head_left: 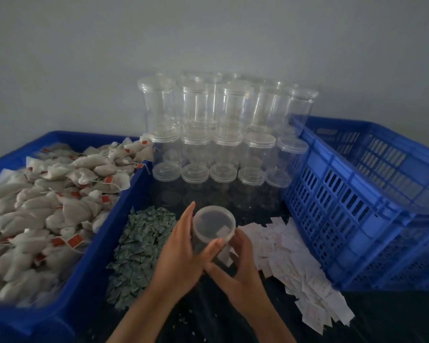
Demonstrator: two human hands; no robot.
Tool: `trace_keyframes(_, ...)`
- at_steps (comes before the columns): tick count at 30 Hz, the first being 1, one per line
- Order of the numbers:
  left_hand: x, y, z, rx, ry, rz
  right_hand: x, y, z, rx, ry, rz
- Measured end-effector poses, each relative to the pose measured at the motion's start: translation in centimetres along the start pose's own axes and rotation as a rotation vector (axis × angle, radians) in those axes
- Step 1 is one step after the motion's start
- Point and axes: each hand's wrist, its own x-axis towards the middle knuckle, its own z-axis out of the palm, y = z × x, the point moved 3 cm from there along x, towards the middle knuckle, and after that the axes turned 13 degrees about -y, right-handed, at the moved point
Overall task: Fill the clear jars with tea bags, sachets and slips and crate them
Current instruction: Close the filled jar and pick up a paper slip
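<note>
- clear plastic jar (213,229), where is it?
- lid on, over the black tabletop (233,318), between the green sachets (139,246) and the white slips (295,256).
- and the hands?
- left hand (181,254) grips its left side, thumb across the front. right hand (238,266) curls round its lower right.

Left grip (181,246) curled, right grip (240,261) curled, touching
</note>
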Motion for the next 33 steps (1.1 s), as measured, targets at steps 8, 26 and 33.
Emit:
trace_keyframes(8,-1.9,-1.4,-1.4,0.172,-0.177,-0.063,1.4,2.2,2.5,-0.08,-0.034,0.032)
trace_keyframes(26,-0.6,4.3,-2.1,0.976,-0.298,0.371,1.2,2.5,2.9,-0.179,-0.049,-0.127)
trace_keyframes(33,-0.5,4.8,-1.2,0.825,-0.119,-0.141,1.9,1.2,3.6,-0.72,0.102,-0.113)
